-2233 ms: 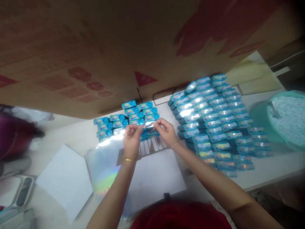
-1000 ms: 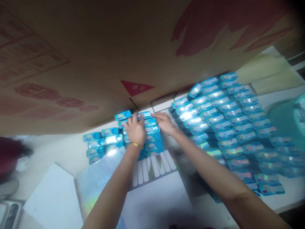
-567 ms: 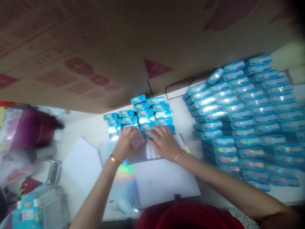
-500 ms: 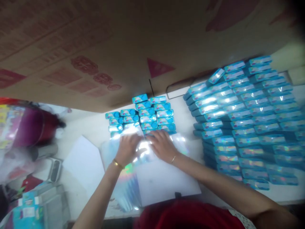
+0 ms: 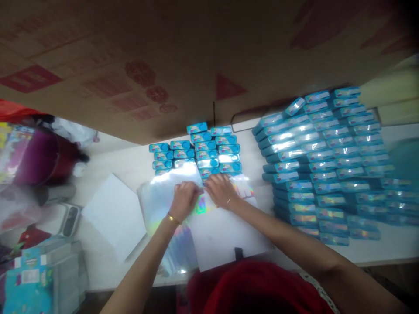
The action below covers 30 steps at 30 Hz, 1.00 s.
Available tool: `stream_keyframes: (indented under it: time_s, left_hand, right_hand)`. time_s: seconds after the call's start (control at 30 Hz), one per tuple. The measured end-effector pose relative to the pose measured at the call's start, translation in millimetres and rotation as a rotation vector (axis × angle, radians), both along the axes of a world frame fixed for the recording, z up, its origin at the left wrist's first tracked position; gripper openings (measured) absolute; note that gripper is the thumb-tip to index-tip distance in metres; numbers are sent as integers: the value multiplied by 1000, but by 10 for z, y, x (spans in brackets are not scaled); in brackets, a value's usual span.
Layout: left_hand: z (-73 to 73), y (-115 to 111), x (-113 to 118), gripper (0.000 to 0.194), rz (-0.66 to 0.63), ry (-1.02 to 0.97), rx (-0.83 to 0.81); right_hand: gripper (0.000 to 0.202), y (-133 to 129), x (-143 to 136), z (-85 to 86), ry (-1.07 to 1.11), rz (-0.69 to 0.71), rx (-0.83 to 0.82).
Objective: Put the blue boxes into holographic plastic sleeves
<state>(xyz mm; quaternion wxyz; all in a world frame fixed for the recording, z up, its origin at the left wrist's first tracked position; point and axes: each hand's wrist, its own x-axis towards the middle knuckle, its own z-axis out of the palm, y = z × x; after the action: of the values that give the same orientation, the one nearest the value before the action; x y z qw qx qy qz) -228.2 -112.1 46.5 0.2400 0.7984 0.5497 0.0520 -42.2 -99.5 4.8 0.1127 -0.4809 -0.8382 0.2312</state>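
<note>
Shiny holographic sheets (image 5: 176, 257) lie at the table's front, beside and partly beneath a white sheet (image 5: 225, 240). My left hand (image 5: 186, 199) is closed, its thumb and fingertips pinching at a holographic sheet (image 5: 200, 206) between my hands. Close by on the right, my right hand (image 5: 223, 192) has its fingers bent and drawn together on that sheet's upper part. The fingertips almost meet; blur hides any small piece between them. Just beyond my hands stand small blue boxes (image 5: 206, 155) in short columns.
Many more blue boxes (image 5: 321, 165) fill the right side in stacked rows. A large cardboard carton (image 5: 183, 65) walls off the back. To the left lie a white card (image 5: 114, 216), a phone-like device (image 5: 70, 221) and a blue-printed package (image 5: 29, 279).
The view has shifted slightly. My left hand's fingers, spread over the sheet before, have closed into a pinch. My right hand's fingers have drawn in towards the left hand.
</note>
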Motion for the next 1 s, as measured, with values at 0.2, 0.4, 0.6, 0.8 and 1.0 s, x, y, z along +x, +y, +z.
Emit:
stream_keyframes:
  time_s: [0.2,0.4,0.6,0.8,1.0]
  left_hand:
    - [48,-56,51,23,-28,119,214]
    - [-19,-291,93,23,-72,121,376]
    - [366,-661,41,14,-15,-233,297]
    - [346,-273,92,46,125,-47,267]
    - [57,-227,79,56,-88,272,299]
  right_hand:
    - [35,22,-14,112,3,-8,-46]
    - [32,85,-81,166,-70,-60,-123]
    - [28,63,-111,159,-103,-66,-92]
    - [33,-29,-87,79,-38,-75,14]
    - [33,-87,-63,106,-13,-81,2]
